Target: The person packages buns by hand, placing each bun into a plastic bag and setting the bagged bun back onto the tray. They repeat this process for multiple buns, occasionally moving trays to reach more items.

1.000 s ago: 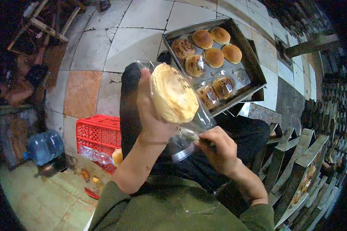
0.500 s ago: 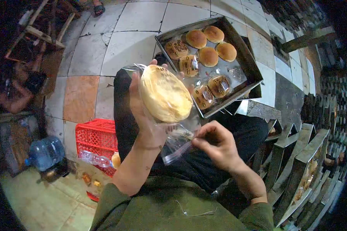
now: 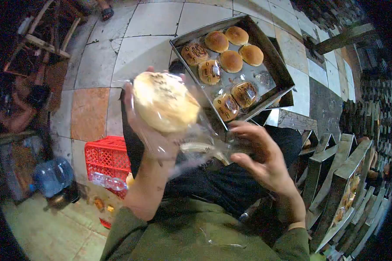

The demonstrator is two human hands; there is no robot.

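Observation:
My left hand (image 3: 144, 130) is wrapped around a round pale bread bun (image 3: 165, 104) inside a clear plastic bag (image 3: 191, 135), held up above my lap. The bag's loose end, with a whitish strip (image 3: 200, 148) across it, hangs toward my right hand (image 3: 265, 158). That hand has its thumb and fingers apart, close to the strip's end, and seems to grip nothing. Just beyond is a metal tray (image 3: 272, 61) with several browned buns (image 3: 231, 61) lying bare and several wrapped, printed buns (image 3: 225, 106).
A red plastic crate (image 3: 106, 156) stands at my left, with a clear bottle (image 3: 109, 180) against it. Farther left is a large blue water jug (image 3: 52, 174). Metal trays (image 3: 335, 174) are stacked on my right. A person's foot (image 3: 107, 12) shows at the top.
My right fingers have come apart and moved off the strip at the bag's end. My left hand has shifted left with the bagged bun, which is turned somewhat.

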